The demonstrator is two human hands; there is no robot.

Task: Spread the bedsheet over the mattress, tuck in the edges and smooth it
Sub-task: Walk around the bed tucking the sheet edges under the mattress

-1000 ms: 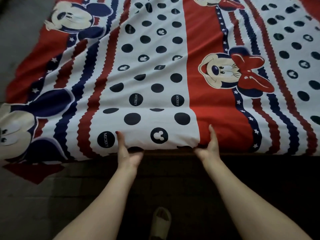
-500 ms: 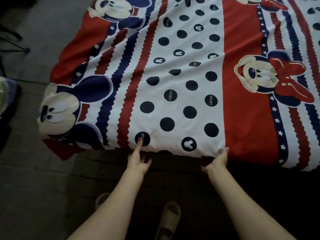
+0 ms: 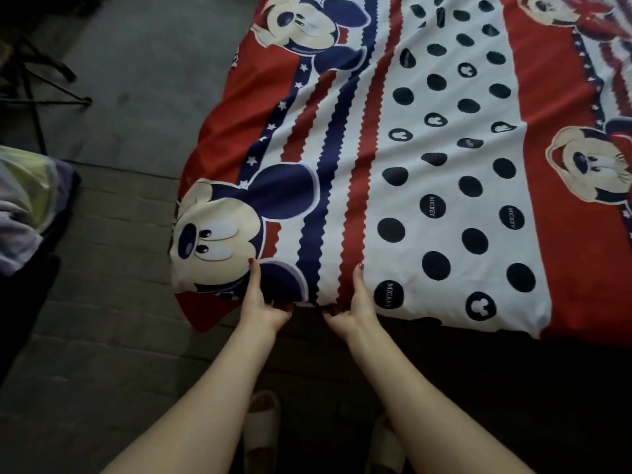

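Note:
A red, white and navy cartoon-mouse bedsheet (image 3: 427,172) lies spread over the mattress, whose own surface is hidden beneath it. My left hand (image 3: 261,297) grips the sheet's near edge by the cartoon face at the near left corner, thumb on top and fingers curled under. My right hand (image 3: 352,307) grips the same edge a little to the right, at the red zigzag stripe, thumb on top. A red corner flap (image 3: 205,311) of the sheet hangs loose below the left corner.
Grey brick-pattern floor (image 3: 102,302) runs along the bed's left and near sides. A bundle of pale cloth (image 3: 24,206) lies at the far left. Dark tripod legs (image 3: 41,94) stand at upper left. My feet in light sandals (image 3: 261,429) are below the hands.
Both hands slid left along the near edge, from the dotted white panel toward the left corner, and drew closer together. The view shifted left with them.

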